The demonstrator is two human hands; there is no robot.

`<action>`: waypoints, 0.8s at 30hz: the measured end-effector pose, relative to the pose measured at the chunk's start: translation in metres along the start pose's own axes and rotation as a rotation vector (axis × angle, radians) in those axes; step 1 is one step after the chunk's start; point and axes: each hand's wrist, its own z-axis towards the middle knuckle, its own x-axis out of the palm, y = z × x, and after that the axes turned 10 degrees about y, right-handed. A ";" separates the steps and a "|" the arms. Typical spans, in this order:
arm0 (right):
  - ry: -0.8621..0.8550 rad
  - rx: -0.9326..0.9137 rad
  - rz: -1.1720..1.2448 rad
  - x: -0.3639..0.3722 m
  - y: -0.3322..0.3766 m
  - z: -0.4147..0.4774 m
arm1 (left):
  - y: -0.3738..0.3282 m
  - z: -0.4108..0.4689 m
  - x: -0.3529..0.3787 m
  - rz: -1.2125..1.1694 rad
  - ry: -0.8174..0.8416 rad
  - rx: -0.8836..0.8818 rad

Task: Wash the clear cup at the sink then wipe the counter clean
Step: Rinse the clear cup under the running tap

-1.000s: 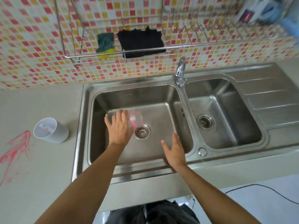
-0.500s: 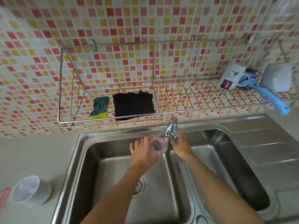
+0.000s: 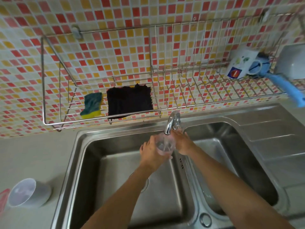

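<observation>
Left hand [image 3: 151,154] grips the clear cup [image 3: 165,146], mouth upward, over the sink's [image 3: 115,128] left basin.
Far rack [image 3: 198,95] keeps black cloth [image 3: 129,100] and sponge [image 3: 91,104] handy for the counter; the cup sits under the tap [image 3: 170,123] spout to catch water, right hand [image 3: 184,143] at the tap's base, grip unclear.
</observation>
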 end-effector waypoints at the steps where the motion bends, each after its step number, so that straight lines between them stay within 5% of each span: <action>1: 0.004 -0.008 0.020 0.001 0.000 0.004 | -0.001 0.001 0.002 -0.004 0.004 0.008; 9: -0.060 -0.072 0.219 -0.001 -0.008 0.000 | -0.005 -0.008 0.011 -0.212 -0.044 -0.016; 24: -0.040 -0.060 0.252 0.002 -0.008 0.002 | -0.001 0.000 0.008 -0.118 0.010 0.022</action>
